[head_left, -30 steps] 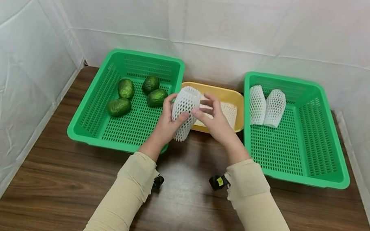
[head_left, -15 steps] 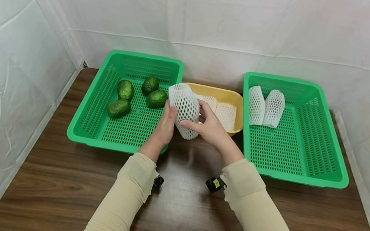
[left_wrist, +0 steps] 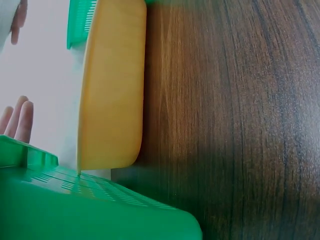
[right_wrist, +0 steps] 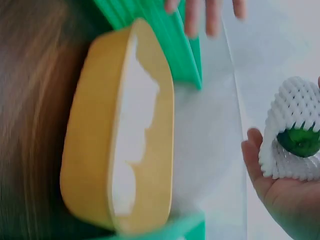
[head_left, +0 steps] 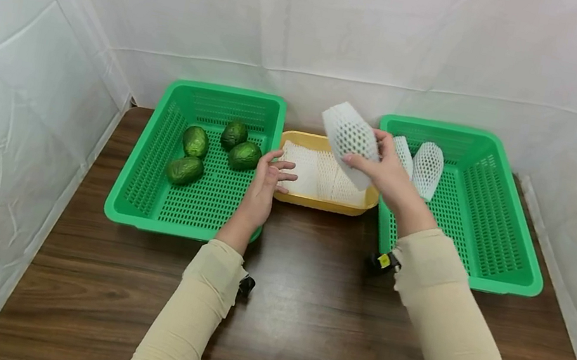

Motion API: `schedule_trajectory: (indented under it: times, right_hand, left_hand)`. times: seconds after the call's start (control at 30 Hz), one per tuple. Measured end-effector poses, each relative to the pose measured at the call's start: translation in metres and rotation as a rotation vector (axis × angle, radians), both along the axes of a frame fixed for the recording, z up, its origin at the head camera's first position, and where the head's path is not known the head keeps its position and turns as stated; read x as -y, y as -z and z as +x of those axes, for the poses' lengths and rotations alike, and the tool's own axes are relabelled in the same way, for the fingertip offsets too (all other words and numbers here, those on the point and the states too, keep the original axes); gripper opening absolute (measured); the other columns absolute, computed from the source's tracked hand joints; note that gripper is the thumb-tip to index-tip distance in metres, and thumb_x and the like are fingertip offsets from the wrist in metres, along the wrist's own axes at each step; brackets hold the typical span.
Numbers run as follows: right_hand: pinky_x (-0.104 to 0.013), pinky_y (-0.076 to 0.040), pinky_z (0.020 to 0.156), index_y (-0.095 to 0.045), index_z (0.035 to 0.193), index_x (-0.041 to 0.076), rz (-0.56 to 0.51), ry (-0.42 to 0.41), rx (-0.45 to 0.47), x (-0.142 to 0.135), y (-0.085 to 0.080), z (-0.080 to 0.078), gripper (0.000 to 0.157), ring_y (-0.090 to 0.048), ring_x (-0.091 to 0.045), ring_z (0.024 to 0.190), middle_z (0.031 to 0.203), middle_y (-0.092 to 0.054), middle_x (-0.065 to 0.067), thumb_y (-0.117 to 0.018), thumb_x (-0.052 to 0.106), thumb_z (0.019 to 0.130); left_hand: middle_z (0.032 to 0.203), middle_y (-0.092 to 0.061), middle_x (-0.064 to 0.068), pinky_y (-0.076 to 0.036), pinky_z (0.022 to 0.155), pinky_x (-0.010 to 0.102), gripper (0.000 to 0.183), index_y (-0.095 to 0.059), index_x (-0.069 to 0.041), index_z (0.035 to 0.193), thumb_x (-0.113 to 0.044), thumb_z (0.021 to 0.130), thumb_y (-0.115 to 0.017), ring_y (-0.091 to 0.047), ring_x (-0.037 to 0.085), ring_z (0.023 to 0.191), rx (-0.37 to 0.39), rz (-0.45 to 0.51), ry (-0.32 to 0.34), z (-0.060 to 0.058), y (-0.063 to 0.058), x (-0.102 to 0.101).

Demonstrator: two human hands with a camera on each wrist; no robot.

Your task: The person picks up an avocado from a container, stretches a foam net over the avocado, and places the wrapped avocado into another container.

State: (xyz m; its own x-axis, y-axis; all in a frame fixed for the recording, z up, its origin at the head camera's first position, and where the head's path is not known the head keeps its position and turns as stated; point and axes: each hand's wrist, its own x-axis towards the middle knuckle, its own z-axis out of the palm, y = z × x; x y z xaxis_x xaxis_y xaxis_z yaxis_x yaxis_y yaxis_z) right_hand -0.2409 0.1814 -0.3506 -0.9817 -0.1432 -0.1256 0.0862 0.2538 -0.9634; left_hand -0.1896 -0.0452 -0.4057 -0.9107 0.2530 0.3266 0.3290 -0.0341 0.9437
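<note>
My right hand (head_left: 390,171) grips an avocado wrapped in a white foam net sleeve (head_left: 352,140), tilted and raised above the right end of the yellow tub (head_left: 313,204). In the right wrist view, the avocado's green end (right_wrist: 304,143) shows through the sleeve's open mouth. My left hand (head_left: 263,187) is held by the right rim of the left green basket (head_left: 184,228), fingers loosely spread and holding nothing. Flat white foam sleeves (head_left: 301,172) lie in the tub. Several bare avocados (head_left: 244,155) sit in the left basket.
To the right stands another green basket (head_left: 501,286), with two white-sleeved pieces (head_left: 427,169) at its back left; my right hand partly covers one. Both baskets and the tub rest on a dark wooden table (head_left: 298,323). White sheeting (head_left: 348,36) closes off the back and sides.
Both hands were on the sleeved avocado; my left has since let go and stayed near the left basket. My right hand has carried the avocado up and to the right.
</note>
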Motion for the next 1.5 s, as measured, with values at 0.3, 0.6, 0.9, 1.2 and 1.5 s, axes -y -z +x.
schedule_trajectory:
  times: [0.3,0.6,0.9,1.2,1.5]
  right_hand:
    - [-0.04,-0.04,0.092,-0.012,0.137,0.016,0.047,0.201,0.02,-0.065,-0.008,-0.012,0.077,-0.043,-0.018,0.105,0.11,-0.03,-0.002,-0.067,0.031,0.085]
    - [-0.042,-0.032,0.097,-0.019,0.129,0.025,0.101,0.366,0.07,-0.12,0.005,-0.017,0.072,-0.038,-0.02,0.111,0.112,-0.029,0.003,-0.066,0.047,0.079]
    - [-0.037,-0.033,0.097,-0.016,0.133,0.027,0.121,0.532,0.189,-0.156,0.021,-0.027,0.079,-0.039,-0.015,0.112,0.115,-0.031,0.007,-0.066,0.051,0.076]
    - [-0.039,-0.036,0.087,-0.015,0.121,0.028,0.256,0.658,0.146,-0.173,0.049,-0.029,0.062,-0.033,-0.029,0.116,0.14,-0.014,-0.014,-0.058,0.05,0.083]
    - [-0.046,-0.033,0.071,-0.027,0.109,0.012,0.465,0.536,0.107,-0.175,0.075,-0.036,0.047,-0.033,-0.034,0.094,0.132,-0.012,-0.023,-0.054,0.044,0.088]
  left_hand:
    - [0.125,-0.04,0.034,-0.04,0.082,0.059,0.07,-0.023,0.007,0.137,-0.05,0.096,-0.018,-0.049,0.047,0.108,-0.032,-0.013,0.011,-0.018,0.03,0.0]
    - [0.121,-0.047,0.026,-0.043,0.082,0.054,0.069,-0.036,0.002,0.13,-0.055,0.095,-0.02,-0.054,0.036,0.106,-0.022,-0.054,-0.025,-0.017,0.031,0.0]
    - [0.121,-0.044,0.031,-0.039,0.084,0.06,0.039,-0.034,0.01,0.129,-0.014,0.103,-0.018,-0.049,0.046,0.108,0.007,-0.046,0.009,-0.018,0.031,0.001]
    - [0.118,-0.049,0.025,-0.042,0.081,0.054,0.081,-0.037,0.006,0.127,-0.064,0.091,-0.021,-0.052,0.041,0.106,-0.022,-0.062,-0.021,-0.018,0.033,0.0]
    - [0.119,-0.046,0.032,-0.04,0.082,0.058,0.054,-0.04,0.013,0.123,-0.033,0.102,-0.019,-0.049,0.047,0.107,-0.017,-0.056,0.003,-0.015,0.031,0.002]
